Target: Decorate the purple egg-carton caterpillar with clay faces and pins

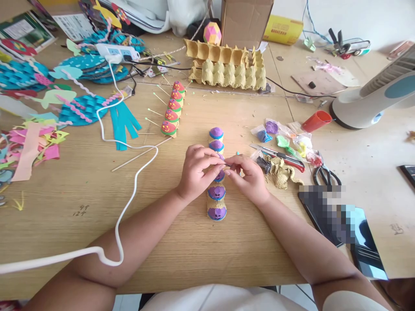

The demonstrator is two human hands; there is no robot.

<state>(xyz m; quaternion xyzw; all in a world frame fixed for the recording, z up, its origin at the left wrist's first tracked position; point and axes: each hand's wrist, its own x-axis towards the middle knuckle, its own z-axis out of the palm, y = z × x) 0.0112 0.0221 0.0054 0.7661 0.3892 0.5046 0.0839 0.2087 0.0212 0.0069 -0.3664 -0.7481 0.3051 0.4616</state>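
The left hand and the right hand are meeting over the middle of the purple strip, which is a row of egg-carton cups with purple tops and blue edges. The fingers of both hands are pinching one small dark piece between them; what it is exactly, I cannot tell. The strip is lying on the bench, pointing from twelve to six o'clock, and its nearest cups are showing small dark faces.

Counting from the hands, a red and green strip of cups is lying near eleven o'clock, with pale-tipped sticks on its left side. At twelve o'clock, egg cartons are resting far back. Clay packets and a red cup are standing or lying toward two o'clock. A cutter knife and black-handled scissors are lying at about three o'clock, with torn carton pieces just beside the knife. A white cable is passing in front of the left forearm, at eight o'clock.
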